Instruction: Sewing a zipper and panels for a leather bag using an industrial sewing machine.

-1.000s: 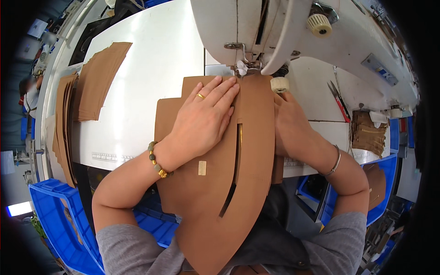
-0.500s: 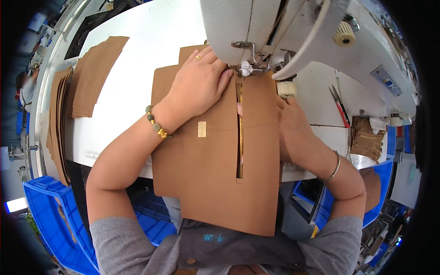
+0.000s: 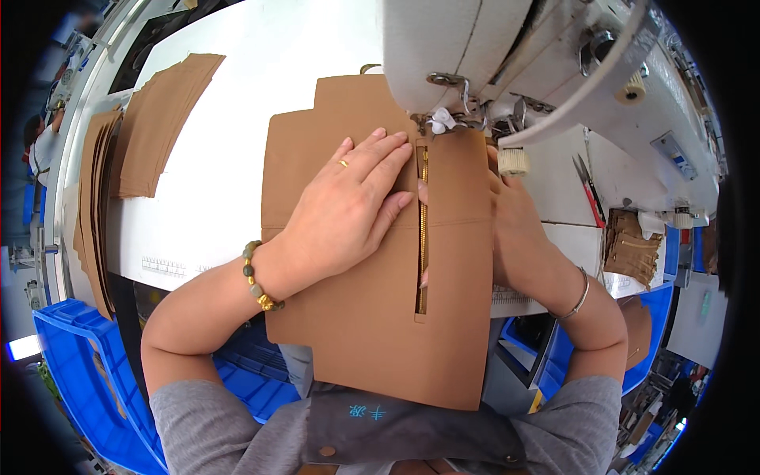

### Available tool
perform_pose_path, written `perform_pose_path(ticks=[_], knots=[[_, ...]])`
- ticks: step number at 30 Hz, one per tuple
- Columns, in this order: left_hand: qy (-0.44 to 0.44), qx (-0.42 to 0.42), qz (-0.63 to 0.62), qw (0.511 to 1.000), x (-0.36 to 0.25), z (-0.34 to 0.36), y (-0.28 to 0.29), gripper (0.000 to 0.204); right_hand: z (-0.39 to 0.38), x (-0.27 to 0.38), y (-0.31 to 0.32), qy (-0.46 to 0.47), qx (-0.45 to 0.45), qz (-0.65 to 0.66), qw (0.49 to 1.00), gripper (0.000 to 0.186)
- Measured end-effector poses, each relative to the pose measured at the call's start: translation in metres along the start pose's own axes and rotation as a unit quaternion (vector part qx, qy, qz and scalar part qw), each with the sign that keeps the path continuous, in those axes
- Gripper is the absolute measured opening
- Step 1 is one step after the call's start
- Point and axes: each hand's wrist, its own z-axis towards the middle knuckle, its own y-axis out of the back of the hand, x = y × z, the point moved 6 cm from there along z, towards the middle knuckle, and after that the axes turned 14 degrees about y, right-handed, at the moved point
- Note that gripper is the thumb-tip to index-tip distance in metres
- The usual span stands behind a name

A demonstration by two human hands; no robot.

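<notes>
in the head view, a brown panel [image 3: 356, 324] is spread on the near side of the sewing machine's head [image 3: 443, 55], part of its far edge being hidden there. a brass-coloured zipper [image 3: 423, 237] is seen in its long slot (bits of skin are glimpsed there too). to the near left of the machine's head, the left hand [image 3: 348, 202] is laid flat on the panel, fingers extended, nothing gripped. to its near right, the panel's edge is met by the right hand [image 3: 518, 226]; its fingertips being mostly covered, whether anything is pinched cannot be told. scissors [image 3: 588, 191] are placed right of the machine's head, stacked brown pieces [image 3: 166, 119] well left.
</notes>
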Motion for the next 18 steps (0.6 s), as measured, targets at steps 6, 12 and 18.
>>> perform_pose_path(ticks=[6,12,18], knots=[[-0.018,0.002,0.0,1.0,-0.0011,0.0025,0.0014,0.048,0.0003,-0.0004,-0.0003,-0.001,0.003,-0.01,1.0,0.053],[-0.039,0.006,0.017,0.999,-0.0053,0.001,0.0013,0.045,0.0005,-0.0012,0.002,-0.015,0.008,0.007,1.0,0.055],[-0.041,-0.001,0.027,0.999,-0.0055,0.0003,0.0007,0.044,-0.0005,0.0009,0.0026,-0.007,0.013,0.007,1.0,0.059]])
